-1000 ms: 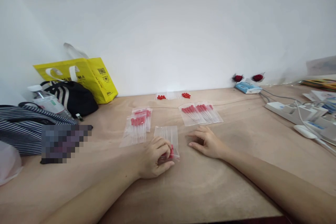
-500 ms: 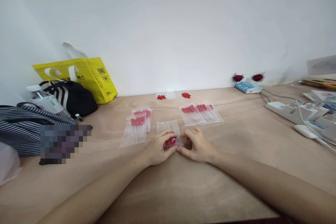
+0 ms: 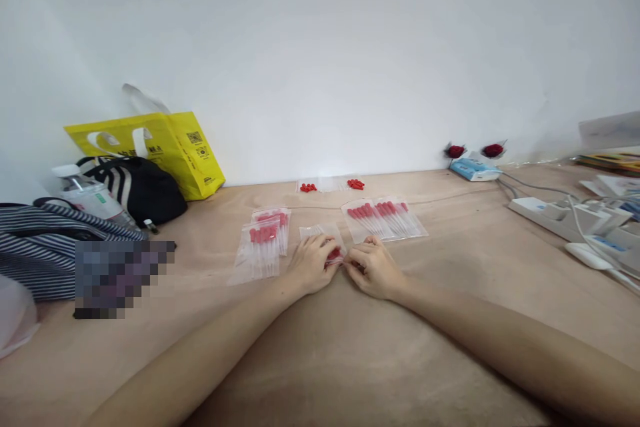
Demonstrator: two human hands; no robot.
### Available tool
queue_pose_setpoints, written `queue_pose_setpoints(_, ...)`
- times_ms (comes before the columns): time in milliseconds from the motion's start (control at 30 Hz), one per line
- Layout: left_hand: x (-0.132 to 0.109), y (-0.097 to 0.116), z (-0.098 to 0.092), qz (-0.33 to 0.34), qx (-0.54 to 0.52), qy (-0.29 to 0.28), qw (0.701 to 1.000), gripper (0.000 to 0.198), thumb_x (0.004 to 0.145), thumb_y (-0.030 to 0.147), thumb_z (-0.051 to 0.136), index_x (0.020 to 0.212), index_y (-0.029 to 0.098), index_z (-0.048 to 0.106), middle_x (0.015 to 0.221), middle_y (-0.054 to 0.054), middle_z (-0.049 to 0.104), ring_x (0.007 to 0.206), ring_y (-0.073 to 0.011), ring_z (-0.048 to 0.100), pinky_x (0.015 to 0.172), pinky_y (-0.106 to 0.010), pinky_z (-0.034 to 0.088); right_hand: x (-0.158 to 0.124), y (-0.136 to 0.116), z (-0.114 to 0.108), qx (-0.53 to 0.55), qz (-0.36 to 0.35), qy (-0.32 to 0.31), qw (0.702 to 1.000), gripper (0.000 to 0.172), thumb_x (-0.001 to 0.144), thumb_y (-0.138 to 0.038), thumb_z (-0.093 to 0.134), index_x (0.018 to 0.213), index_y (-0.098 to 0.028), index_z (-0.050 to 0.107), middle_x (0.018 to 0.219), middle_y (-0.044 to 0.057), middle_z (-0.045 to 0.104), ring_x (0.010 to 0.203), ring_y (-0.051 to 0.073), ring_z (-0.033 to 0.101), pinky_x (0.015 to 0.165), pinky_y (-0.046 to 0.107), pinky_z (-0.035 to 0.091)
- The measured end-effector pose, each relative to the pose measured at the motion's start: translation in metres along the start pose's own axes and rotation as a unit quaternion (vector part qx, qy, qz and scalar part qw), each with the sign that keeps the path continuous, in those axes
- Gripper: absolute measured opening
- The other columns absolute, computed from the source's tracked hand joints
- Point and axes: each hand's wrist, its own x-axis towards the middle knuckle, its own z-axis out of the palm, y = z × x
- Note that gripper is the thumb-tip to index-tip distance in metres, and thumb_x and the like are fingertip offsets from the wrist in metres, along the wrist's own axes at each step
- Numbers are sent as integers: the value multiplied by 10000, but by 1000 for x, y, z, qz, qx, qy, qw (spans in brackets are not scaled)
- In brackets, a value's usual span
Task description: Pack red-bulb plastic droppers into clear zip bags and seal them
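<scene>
Left hand (image 3: 314, 263) curls over a clear bag (image 3: 323, 229) at the middle of the worktop (image 3: 325, 360), fingers bent across its near half and thumb by its near edge, so it seems to hold it. Right hand (image 3: 375, 268) brings narrow, bunched fingertips to the bag's near right corner; whether they pinch the plastic there I cannot tell. Red ends (image 3: 334, 255) show beside the left fingers.

By its look, the bag should be light, thin and limp, apt to slide on the smooth wood and to crease. Its contents are probably light too, and likely to shift inside, making the near end lumpy. Flat side margins and near corners look like the best hold, with a light press over the red ends to steady it.

Two overlapping left bags (image 3: 256, 260) lie near the left hand, and right bags (image 3: 417, 227) lie just beyond the right fingers; both groups hold pale sticks with red ends. Farther out, red pieces (image 3: 309, 187) sit in clear plastic along the far edge. Toward the far right corner are a blue pack (image 3: 475, 169) and two roses (image 3: 494, 149), with a power strip (image 3: 533, 213) nearer. Toward the far left corner stand a yellow bag (image 3: 197, 167), a black pouch (image 3: 150, 193) and a bottle (image 3: 97, 197).
</scene>
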Motion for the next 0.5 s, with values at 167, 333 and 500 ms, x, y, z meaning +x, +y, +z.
queue_pose_setpoints(167,-6,-11,-5,-2,-57,17,998,316,753,309,546,1044,193,510,1059,-66,544,990,-203,516,859,-366,437,-2,8,-5,20,47,-6,999,74,764,-170,472,716,-177,529,620,-27,577,598,99,501,682,277,262)
queue_pose_setpoints(333,-35,-27,-21,42,-72,17,996,349,762,295,557,1088,187,498,1125,-78,519,1020,-186,513,873,-339,443,-6,20,-16,31,4,-30,999,133,738,-281,553,826,-182,559,680,-6,589,670,126,523,696,290,290)
queue_pose_setpoints(500,-47,-38,-23,111,-39,68,991,194,812,238,501,978,165,569,972,-61,603,884,-139,585,772,-257,499,-4,29,-15,-36,-84,-8,996,124,794,-248,508,859,-183,590,709,16,597,711,130,513,729,303,296)
